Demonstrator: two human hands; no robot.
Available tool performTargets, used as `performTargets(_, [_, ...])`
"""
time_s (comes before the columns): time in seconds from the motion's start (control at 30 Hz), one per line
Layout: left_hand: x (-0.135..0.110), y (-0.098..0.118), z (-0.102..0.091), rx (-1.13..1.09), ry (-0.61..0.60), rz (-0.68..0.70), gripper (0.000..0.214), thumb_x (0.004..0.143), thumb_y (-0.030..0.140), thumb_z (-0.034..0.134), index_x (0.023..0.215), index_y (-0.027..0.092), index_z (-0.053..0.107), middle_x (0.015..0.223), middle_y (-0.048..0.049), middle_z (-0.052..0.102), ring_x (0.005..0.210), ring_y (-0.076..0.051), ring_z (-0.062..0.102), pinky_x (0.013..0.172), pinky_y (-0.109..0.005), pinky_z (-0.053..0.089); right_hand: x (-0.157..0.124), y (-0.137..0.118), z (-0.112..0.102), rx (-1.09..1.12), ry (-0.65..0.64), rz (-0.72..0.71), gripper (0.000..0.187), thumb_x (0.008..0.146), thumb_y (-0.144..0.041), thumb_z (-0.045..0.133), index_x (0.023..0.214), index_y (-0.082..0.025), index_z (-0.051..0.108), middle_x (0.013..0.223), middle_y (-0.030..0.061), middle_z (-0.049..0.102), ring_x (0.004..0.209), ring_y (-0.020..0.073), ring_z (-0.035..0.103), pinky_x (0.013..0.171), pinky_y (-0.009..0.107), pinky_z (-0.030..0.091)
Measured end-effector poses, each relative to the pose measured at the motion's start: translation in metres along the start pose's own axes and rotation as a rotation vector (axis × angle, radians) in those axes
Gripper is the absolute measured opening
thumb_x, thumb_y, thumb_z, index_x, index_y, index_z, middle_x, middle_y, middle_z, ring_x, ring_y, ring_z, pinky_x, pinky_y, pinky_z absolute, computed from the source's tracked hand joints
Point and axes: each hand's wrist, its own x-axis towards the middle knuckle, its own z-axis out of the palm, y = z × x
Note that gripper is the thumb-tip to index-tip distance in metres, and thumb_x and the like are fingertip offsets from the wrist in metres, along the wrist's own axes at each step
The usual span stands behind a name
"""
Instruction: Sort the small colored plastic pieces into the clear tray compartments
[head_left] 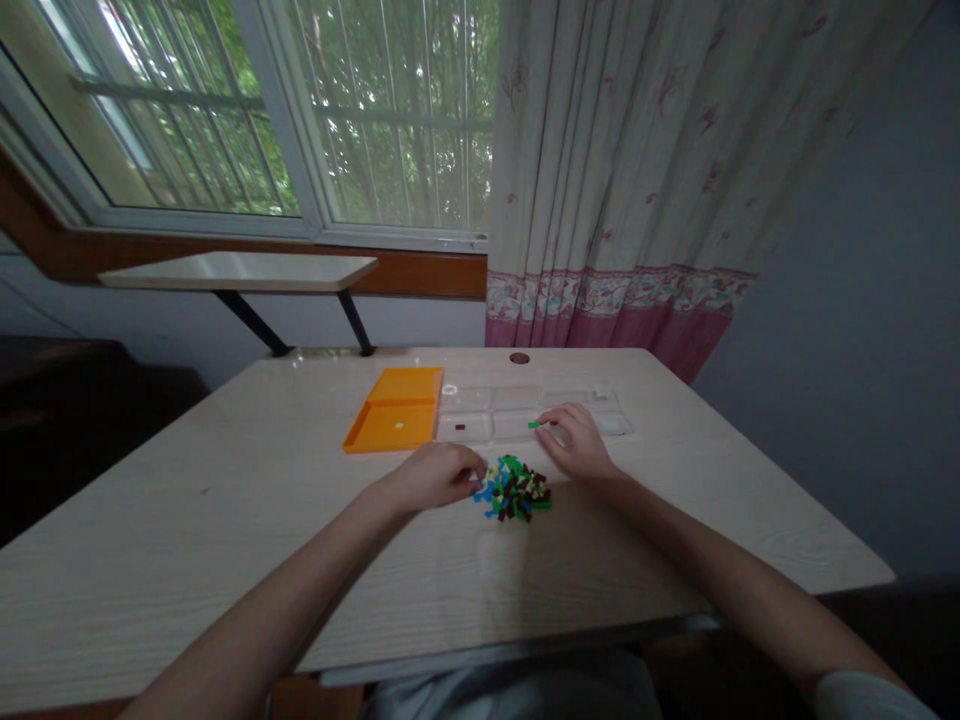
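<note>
Right hand pinches a small green plastic brick by its fingertips over the clear compartmented tray, twelve o'clock of the multicoloured brick heap. The left hand, fingers curled, touches its nine o'clock edge, grip unclear.

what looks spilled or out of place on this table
Nothing looks damaged. The bricks lie in a loose heap on the table, outside the tray, which holds just one dark piece. A tiny white bit sits alone on the orange lid. The right hand pinches a green piece over the tray.
</note>
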Motion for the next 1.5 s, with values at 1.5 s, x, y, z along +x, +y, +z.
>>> performTargets(1.5, [0.017, 0.000, 0.026, -0.138, 0.248, 0.007, 0.008, 0.074, 0.017, 0.053, 0.078, 0.016, 0.059, 0.075, -0.0038, 0.059, 0.077, -0.016, 0.052, 0.069, -0.024, 0.041, -0.004, 0.003, 0.015, 0.000, -0.135, 0.032, 0.009, 0.078, -0.024, 0.056, 0.080, -0.020, 0.064, 0.083, 0.0052, 0.054, 0.084, 0.0193, 0.049, 0.078, 0.034, 0.038])
